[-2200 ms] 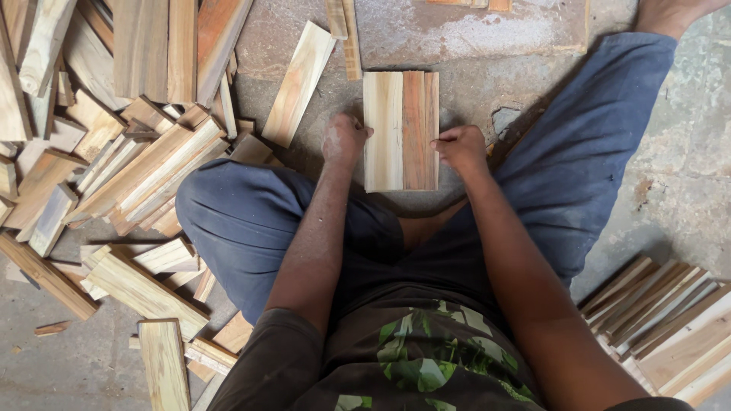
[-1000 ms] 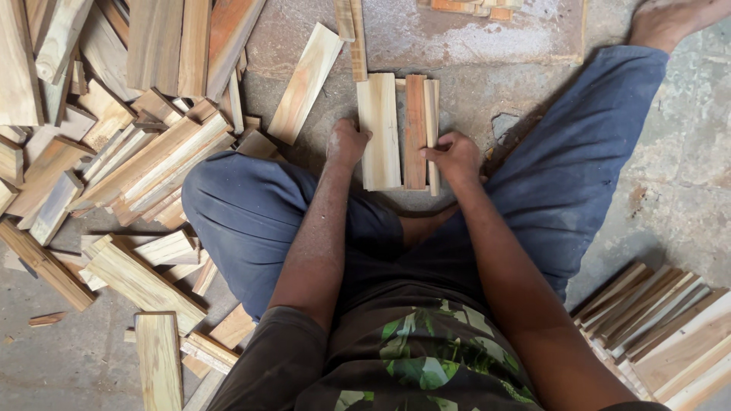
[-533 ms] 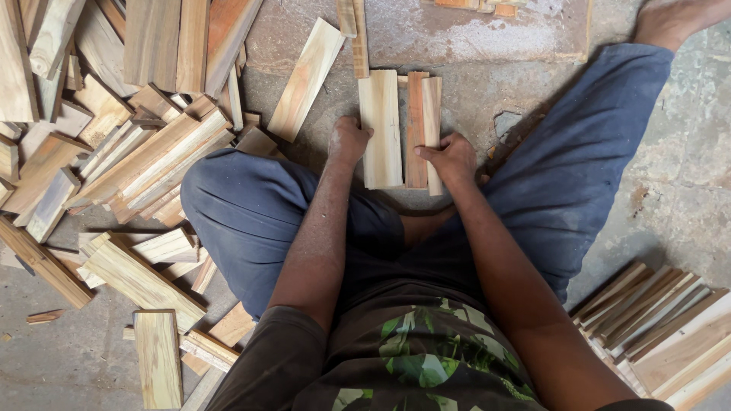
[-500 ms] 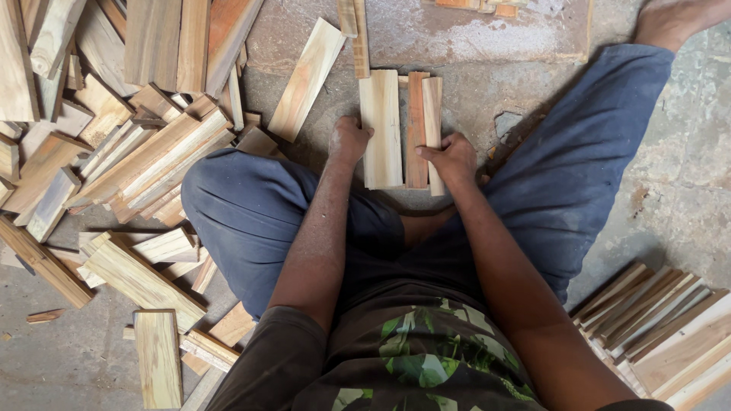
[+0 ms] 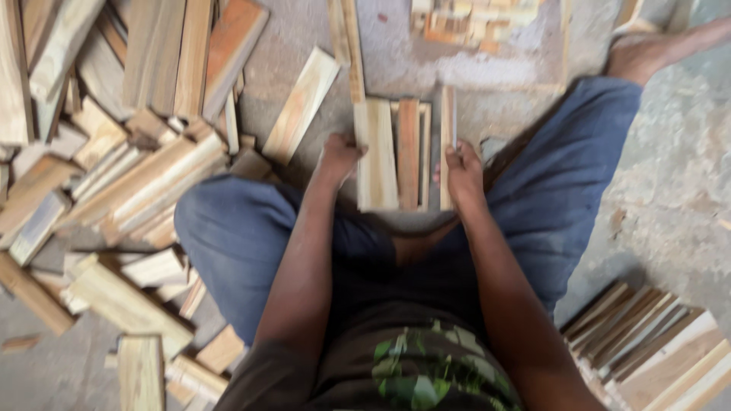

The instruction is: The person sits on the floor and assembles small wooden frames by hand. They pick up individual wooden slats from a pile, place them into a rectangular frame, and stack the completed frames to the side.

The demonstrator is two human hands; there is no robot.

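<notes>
A: Where the person sits on the concrete floor [image 5: 670, 205] with legs spread, what lies between the knees?

B: Item one: a row of short wooden slats [image 5: 403, 156], set side by side, long axes running straight away from the body. Pale slat [image 5: 378, 156] at the left, reddish slat [image 5: 409, 152] in the middle, thin slat on edge [image 5: 448, 144] at the right, with gaps between them.

A: Hands?

B: Left hand [image 5: 339, 156]: fingers curled, pressed against the left edge of the pale slat at its near end. Right hand [image 5: 463, 171]: fingers closed about the thin slat on edge, gripping it near its lower end. The picture is blurred, so how tight either hold is cannot be told.

A: Which way does the row lie from the hands?

B: Directly between them; each hand flanks one outer side, both about equally near. The gaps sit closer to the right hand.

A: Remaining stock?

B: Item two: a loose heap of offcuts [image 5: 129, 175] on the left, overlapping at many angles. Item three: a lone pale board [image 5: 302, 103], tilted, just beyond the left hand. Item four: a neat stack of strips [image 5: 655, 350] at lower right, beside the right thigh.
</notes>
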